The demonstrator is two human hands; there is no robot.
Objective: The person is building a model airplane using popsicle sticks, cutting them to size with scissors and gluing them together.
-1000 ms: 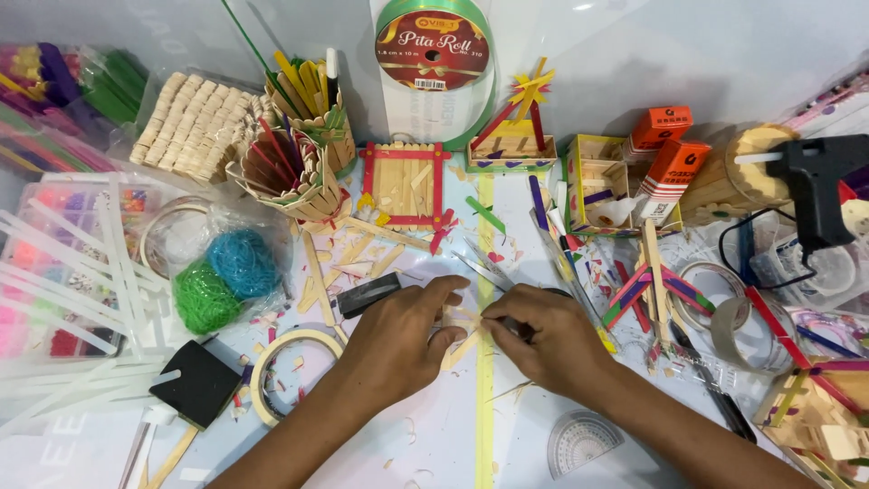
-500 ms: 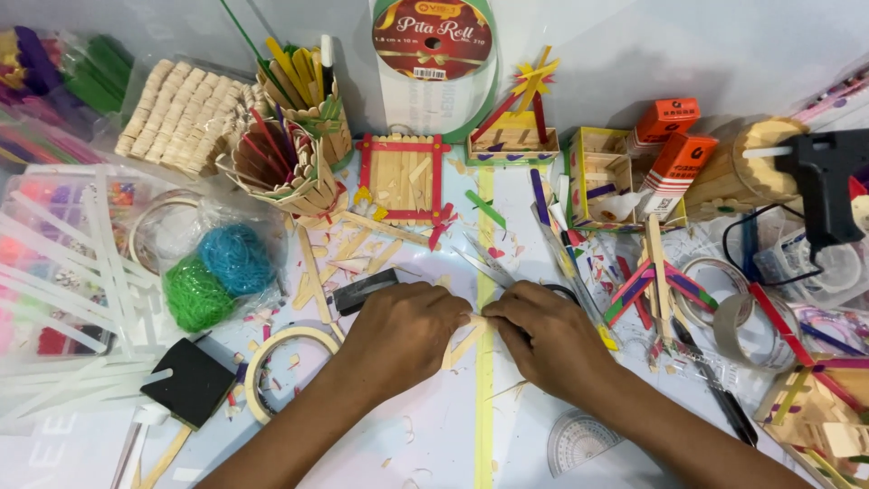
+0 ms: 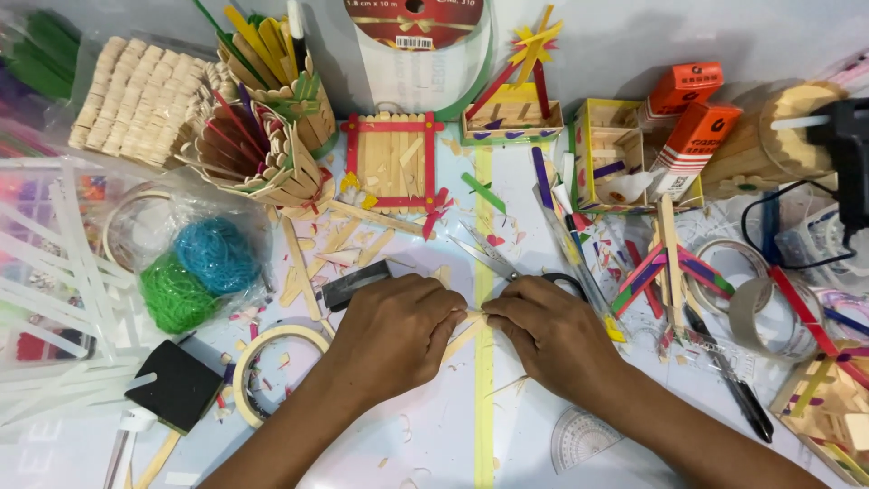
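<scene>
My left hand (image 3: 394,330) and right hand (image 3: 552,335) pinch a thin wooden stick (image 3: 463,333) between fingertips, low over the table (image 3: 425,444). It looks light, stiff, probably snappable; I'd grip near both ends.

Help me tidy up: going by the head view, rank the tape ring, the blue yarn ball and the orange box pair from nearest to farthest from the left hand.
From the left hand:
1. Tape ring, just left of the wrist.
2. Blue yarn ball, farther left, in the plastic bag.
3. Orange box pair, upper right, beyond the right hand.
</scene>
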